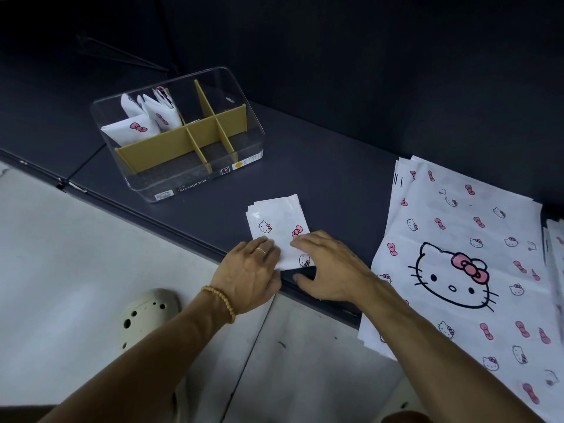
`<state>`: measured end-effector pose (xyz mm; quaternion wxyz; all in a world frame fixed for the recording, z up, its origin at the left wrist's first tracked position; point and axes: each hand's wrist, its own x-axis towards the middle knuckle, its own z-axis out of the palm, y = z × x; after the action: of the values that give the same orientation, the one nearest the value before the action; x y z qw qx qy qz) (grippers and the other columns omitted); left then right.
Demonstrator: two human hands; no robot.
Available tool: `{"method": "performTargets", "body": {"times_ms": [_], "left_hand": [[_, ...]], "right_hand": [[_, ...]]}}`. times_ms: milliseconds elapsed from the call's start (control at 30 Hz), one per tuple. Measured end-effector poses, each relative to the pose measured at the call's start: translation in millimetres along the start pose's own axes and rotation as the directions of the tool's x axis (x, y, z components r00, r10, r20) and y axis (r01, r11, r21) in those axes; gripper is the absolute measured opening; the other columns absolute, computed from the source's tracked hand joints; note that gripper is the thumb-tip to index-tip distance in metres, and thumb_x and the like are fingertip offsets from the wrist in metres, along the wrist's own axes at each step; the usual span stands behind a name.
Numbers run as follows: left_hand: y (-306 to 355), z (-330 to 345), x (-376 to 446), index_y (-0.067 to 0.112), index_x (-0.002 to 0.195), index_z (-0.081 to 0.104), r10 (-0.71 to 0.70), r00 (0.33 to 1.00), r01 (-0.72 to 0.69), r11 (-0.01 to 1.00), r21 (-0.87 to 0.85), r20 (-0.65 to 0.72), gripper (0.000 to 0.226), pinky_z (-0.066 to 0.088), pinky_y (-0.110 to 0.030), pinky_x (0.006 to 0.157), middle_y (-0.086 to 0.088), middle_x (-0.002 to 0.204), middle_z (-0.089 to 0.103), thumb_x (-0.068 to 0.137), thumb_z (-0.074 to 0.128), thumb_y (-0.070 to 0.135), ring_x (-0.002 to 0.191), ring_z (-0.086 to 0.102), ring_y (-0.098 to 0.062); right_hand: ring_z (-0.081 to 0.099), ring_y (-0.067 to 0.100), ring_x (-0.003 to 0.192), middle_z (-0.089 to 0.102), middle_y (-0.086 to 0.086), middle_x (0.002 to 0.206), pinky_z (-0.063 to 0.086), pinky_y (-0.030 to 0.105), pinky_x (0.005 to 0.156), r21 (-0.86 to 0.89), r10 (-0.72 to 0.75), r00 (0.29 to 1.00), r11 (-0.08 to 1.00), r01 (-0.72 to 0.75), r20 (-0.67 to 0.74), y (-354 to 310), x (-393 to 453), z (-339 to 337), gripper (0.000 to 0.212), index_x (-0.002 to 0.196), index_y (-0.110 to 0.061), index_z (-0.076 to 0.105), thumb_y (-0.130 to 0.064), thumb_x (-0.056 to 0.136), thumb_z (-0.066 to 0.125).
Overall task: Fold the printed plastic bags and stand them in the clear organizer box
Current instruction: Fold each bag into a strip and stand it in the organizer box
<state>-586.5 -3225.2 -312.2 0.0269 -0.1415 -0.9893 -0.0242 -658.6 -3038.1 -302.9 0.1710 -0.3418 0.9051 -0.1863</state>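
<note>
A white bag printed with cat faces and pink bows lies folded into a narrow strip (276, 221) near the dark table's front edge. My left hand (251, 276) holds the strip's near end, its fingers curled over the fold. My right hand (326, 267) lies flat on the near end from the right, fingers straight and thumb hanging over the table edge. The clear organizer box (195, 178) with tan dividers stands at the back left. Its rear left compartment holds three folded bags (143, 120) standing upright.
A stack of unfolded printed bags (464, 270) lies at the right and hangs over the table's front edge (152, 221). More bags show at the far right edge (555, 239). A beige perforated shoe (143, 312) sits on the light floor below.
</note>
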Motion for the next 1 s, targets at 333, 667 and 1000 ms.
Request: {"method": "performTargets", "body": {"times_ms": [333,667,1000], "left_hand": [[-19.0,-8.0,13.3,0.018,0.115,0.06,-0.386,0.911,0.411,0.81,-0.418,0.147,0.029,0.048,-0.033,0.072,-0.006,0.087,0.067,0.097,0.05,0.038,0.079,0.061,-0.029],[-33.2,-3.5,38.7,0.016,0.092,0.053,-0.608,0.744,0.647,0.55,-0.528,0.278,0.018,0.039,-0.029,0.067,-0.005,0.09,0.067,0.094,0.059,0.033,0.073,0.054,-0.022],[-31.2,6.5,25.2,0.013,0.121,0.063,-0.38,0.917,0.351,0.914,-0.202,-0.124,0.043,0.051,-0.038,0.063,-0.011,0.107,0.063,0.08,0.074,0.015,0.093,0.062,-0.034]], "right_hand": [[0.066,0.01,0.076,0.072,-0.01,0.085,0.056,0.034,0.07,0.437,0.273,0.962,0.868,-0.234,-0.028,1.8,30.4,-8.5,0.007,0.092,-0.027,0.07,-0.03,0.091,0.064],[0.062,0.024,0.089,0.067,0.003,0.093,0.049,0.035,0.075,0.348,0.503,0.861,0.822,-0.45,-0.075,-4.4,59.3,-3.2,0.014,0.097,-0.016,0.056,-0.028,0.1,0.051],[0.062,0.038,0.102,0.067,0.015,0.109,0.048,0.039,0.078,0.144,0.556,0.818,0.83,-0.539,-0.148,-16.0,76.9,3.9,0.027,0.111,-0.01,0.059,-0.033,0.101,0.048]]}}
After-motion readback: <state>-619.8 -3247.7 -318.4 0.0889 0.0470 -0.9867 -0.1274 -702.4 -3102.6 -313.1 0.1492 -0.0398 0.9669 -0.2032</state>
